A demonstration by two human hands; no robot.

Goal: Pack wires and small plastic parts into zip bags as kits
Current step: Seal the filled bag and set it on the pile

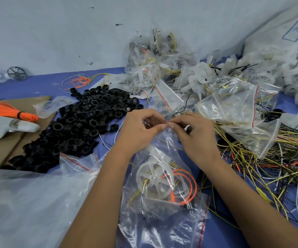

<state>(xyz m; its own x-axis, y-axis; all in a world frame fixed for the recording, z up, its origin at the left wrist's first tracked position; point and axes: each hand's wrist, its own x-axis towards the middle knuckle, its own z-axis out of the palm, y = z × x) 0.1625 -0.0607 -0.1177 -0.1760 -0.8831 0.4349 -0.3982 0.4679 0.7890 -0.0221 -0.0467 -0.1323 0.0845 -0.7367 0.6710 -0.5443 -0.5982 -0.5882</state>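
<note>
A clear zip bag [162, 176] hangs between my hands over the blue table. Inside it lie a white plastic wheel [154, 178], a curled orange wire [187, 185] and thin yellow wires. My left hand [141, 127] pinches the bag's top edge from the left. My right hand [193, 129] pinches the same red-lined top edge from the right, the fingertips of both hands almost touching. A small white and black piece shows under my right palm; I cannot tell what it is.
A heap of black plastic rings [80, 122] lies left of my hands. Loose yellow, black and white wires [270, 158] spread at the right. Filled bags [162, 68] pile at the back. Empty zip bags [76, 161], an orange wire bundle [6, 111] and a white controller [6, 127] are at the left.
</note>
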